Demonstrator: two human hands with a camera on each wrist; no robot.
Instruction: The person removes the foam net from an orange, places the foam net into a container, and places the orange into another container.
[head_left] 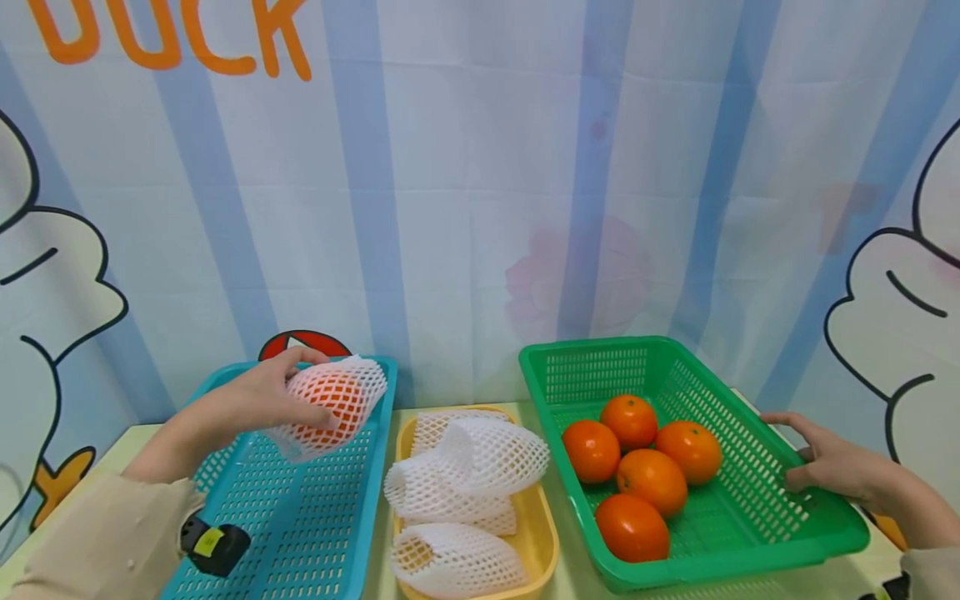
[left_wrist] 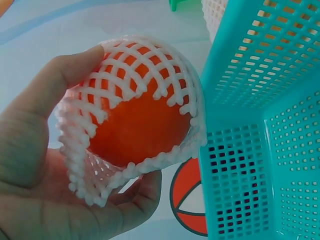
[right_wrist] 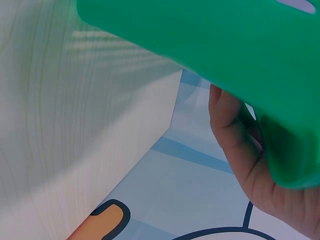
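Note:
In the head view my left hand (head_left: 277, 398) holds an orange (head_left: 335, 400) in a white foam net sleeve (head_left: 367, 385), above the blue basket (head_left: 288, 517). Seen from the left wrist, thumb and fingers curl round the sleeve (left_wrist: 131, 80), and the bare orange (left_wrist: 142, 131) shows through its open end. My right hand (head_left: 836, 467) grips the right rim of the green basket (head_left: 757, 560), where several unwrapped oranges (head_left: 651, 483) lie together. From the right wrist, the fingers of the right hand (right_wrist: 245, 145) bend up against the basket's underside (right_wrist: 200, 40), which stands tilted over the table.
Between the two baskets a yellow basket (head_left: 546, 546) holds several empty foam net sleeves (head_left: 461, 560). The pale wooden table (head_left: 382, 508) carries all three containers. A striped cloth with cartoon ducks (head_left: 465, 208) hangs right behind them.

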